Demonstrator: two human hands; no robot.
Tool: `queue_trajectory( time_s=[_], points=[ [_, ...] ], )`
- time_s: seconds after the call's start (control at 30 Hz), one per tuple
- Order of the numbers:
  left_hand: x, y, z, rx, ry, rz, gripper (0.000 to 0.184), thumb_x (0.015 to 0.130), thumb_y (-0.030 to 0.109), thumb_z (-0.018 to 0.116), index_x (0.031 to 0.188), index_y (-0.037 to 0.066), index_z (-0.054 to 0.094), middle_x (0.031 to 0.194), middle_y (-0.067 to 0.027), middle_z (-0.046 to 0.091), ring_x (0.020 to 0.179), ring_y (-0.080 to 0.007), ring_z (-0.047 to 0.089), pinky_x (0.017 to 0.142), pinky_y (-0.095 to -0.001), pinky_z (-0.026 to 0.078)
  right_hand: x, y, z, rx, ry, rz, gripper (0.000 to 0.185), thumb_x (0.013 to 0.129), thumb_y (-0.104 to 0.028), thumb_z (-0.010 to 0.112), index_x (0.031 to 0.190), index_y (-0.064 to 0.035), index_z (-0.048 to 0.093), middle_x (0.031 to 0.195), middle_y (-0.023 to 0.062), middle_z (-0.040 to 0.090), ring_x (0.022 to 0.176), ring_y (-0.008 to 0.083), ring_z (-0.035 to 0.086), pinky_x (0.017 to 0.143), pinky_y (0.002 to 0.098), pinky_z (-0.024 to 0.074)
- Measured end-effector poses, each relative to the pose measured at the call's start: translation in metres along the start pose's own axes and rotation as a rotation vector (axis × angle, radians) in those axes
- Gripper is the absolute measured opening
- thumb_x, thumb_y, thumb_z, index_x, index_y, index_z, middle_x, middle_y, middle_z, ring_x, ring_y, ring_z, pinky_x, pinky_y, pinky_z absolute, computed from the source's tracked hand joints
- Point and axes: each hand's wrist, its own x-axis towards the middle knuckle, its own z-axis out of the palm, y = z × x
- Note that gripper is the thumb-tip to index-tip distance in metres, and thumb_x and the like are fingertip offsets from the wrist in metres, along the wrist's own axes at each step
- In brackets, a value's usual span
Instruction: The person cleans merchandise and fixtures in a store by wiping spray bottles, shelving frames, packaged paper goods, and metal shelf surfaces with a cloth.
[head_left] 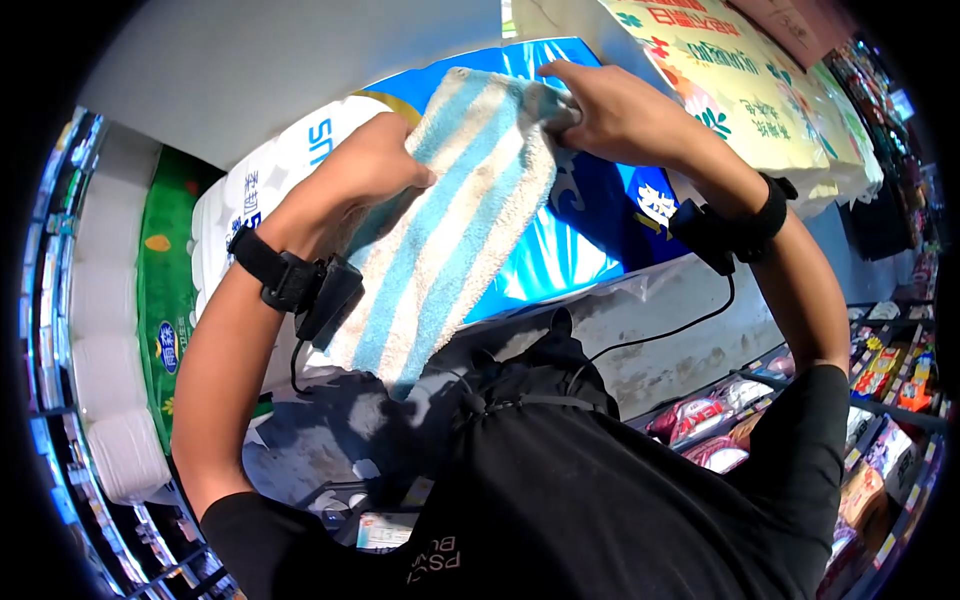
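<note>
A towel [465, 215] with light blue and white stripes hangs between my hands, its surface somewhat stained. My left hand [375, 165] is closed on its left edge, fingers curled and partly hidden. At the upper right corner, my right hand [610, 115] pinches the cloth between thumb and fingers. Behind and under the towel lies a shiny blue plastic-wrapped pack [560, 245]. Left of it, near my left wrist, is a white pack [270, 170] with blue lettering.
A green wrapped pack [170, 300] and a stack of white packs [110, 360] stand at the left. Yellow printed packs [760, 110] are at the upper right. Shelves of packaged goods [880, 470] line the lower right. A black cable [665, 335] runs from my right wrist strap.
</note>
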Motion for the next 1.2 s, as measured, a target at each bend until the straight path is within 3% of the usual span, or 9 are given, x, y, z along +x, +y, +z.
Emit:
queue_trajectory(
  time_s=[0.07, 0.13, 0.3, 0.47, 0.57, 0.77, 0.87, 1.0, 1.2],
  points=[
    [-0.005, 0.001, -0.003, 0.038, -0.026, -0.017, 0.054, 0.08, 0.01, 0.072, 0.127, -0.009, 0.056, 0.116, -0.0216, 0.067, 0.099, -0.0249, 0.067, 0.087, -0.0328, 0.051, 0.001, 0.011, 0.004, 0.059, 0.129, -0.068, 0.064, 0.084, -0.007, 0.069, 0.142, -0.0033, 0.044, 0.119, 0.0258, 0.064, 0.108, 0.0363, 0.065, 0.088, 0.0417, 0.0526],
    [-0.01, -0.018, -0.011, -0.334, 0.189, 0.425, 0.05, 0.084, 0.008, 0.067, 0.129, -0.008, 0.054, 0.117, -0.0183, 0.066, 0.098, -0.0233, 0.067, 0.088, -0.0309, 0.052, -0.003, 0.015, -0.013, 0.472, 0.221, -0.161, 0.065, 0.082, -0.004, 0.071, 0.141, -0.0035, 0.044, 0.111, 0.0194, 0.067, 0.098, 0.0318, 0.067, 0.083, 0.0374, 0.0542],
    [-0.074, -0.026, -0.065, -0.783, 0.524, 0.492, 0.038, 0.092, 0.01, 0.06, 0.127, -0.004, 0.055, 0.113, -0.0137, 0.067, 0.103, -0.0197, 0.066, 0.092, -0.0305, 0.054, -0.028, -0.012, -0.075, 0.972, 0.304, -0.237, 0.079, 0.073, 0.004, 0.062, 0.147, -0.0001, 0.036, 0.137, 0.0269, 0.049, 0.117, 0.0295, 0.058, 0.093, 0.0344, 0.0547],
    [-0.077, -0.037, -0.081, -0.873, 0.603, 0.553, 0.038, 0.096, 0.014, 0.06, 0.129, -0.004, 0.055, 0.117, -0.0115, 0.065, 0.107, -0.018, 0.064, 0.095, -0.0291, 0.05, -0.021, -0.025, -0.086, 0.921, 0.1, -0.073, 0.041, 0.078, 0.001, 0.067, 0.119, 0.0072, 0.064, 0.109, 0.0138, 0.068, 0.092, 0.0196, 0.065, 0.084, 0.0295, 0.0557],
    [-0.058, -0.059, -0.119, -0.804, 0.616, 0.546, 0.039, 0.096, 0.011, 0.057, 0.133, -0.003, 0.053, 0.119, -0.0102, 0.064, 0.109, -0.0167, 0.063, 0.094, -0.0282, 0.051, -0.02, -0.046, -0.104, 0.728, 0.588, -0.107, 0.025, 0.083, -0.003, 0.067, 0.107, 0.0046, 0.069, 0.097, 0.0094, 0.069, 0.079, 0.0135, 0.064, 0.068, 0.0235, 0.0529],
    [-0.077, -0.019, -0.125, -0.716, 0.923, 0.916, 0.031, 0.082, -0.007, 0.052, 0.111, -0.002, 0.064, 0.1, -0.0077, 0.066, 0.082, -0.0138, 0.063, 0.074, -0.0222, 0.05, -0.013, -0.059, -0.156, 0.46, 0.948, -0.596, 0.03, 0.082, 0.0, 0.06, 0.111, 0.0031, 0.068, 0.091, 0.0064, 0.07, 0.077, 0.0119, 0.065, 0.067, 0.0241, 0.0531],
    [-0.077, -0.083, -0.148, -0.584, 0.801, 0.728, 0.039, 0.093, 0.007, 0.057, 0.132, -0.003, 0.054, 0.116, -0.008, 0.063, 0.108, -0.0141, 0.061, 0.094, -0.0269, 0.05, -0.037, -0.067, -0.145, -0.331, 1.146, -0.71, 0.031, 0.08, -0.001, 0.065, 0.111, 0.0011, 0.069, 0.087, 0.0069, 0.07, 0.072, 0.0113, 0.065, 0.063, 0.0254, 0.0538],
    [-0.128, -0.09, -0.065, -0.308, 0.455, 0.533, 0.041, 0.076, -0.004, 0.061, 0.117, -0.002, 0.061, 0.111, -0.008, 0.064, 0.11, -0.0176, 0.06, 0.1, -0.0318, 0.046, -0.083, -0.068, -0.08, -0.209, 0.573, -0.755, 0.024, 0.076, -0.002, 0.07, 0.1, -0.0008, 0.068, 0.082, 0.0083, 0.059, 0.07, 0.0191, 0.06, 0.059, 0.0307, 0.048],
    [-0.179, -0.059, 0.003, 0.318, 0.211, 0.352, 0.087, 0.063, 0.001, 0.081, 0.141, 0.005, 0.045, 0.141, -0.0205, 0.049, 0.131, -0.0379, 0.046, 0.112, -0.0426, 0.036, -0.113, -0.084, -0.022, 0.025, 0.105, -0.765, 0.017, 0.077, -0.009, 0.073, 0.093, -0.0079, 0.07, 0.074, 0.0052, 0.044, 0.061, 0.0199, 0.052, 0.049, 0.0331, 0.0407]
  ],
)
